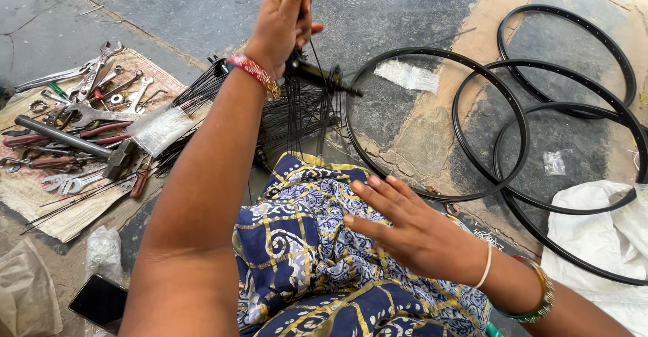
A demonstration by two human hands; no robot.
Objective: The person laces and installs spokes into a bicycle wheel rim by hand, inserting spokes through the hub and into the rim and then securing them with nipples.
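Observation:
My left hand is raised and pinched on a bundle of thin black spokes that hang down from a dark wheel hub. The hub's axle sticks out to the right just below my fingers. My right hand rests flat with fingers spread on the blue and yellow patterned cloth over my lap, holding nothing. More loose black spokes fan out on the ground to the left of the hub.
Three black bicycle rims lie overlapping on the stone floor at the right. A mat at the left holds several wrenches, pliers and a hammer. A dark phone lies bottom left, a white sack bottom right.

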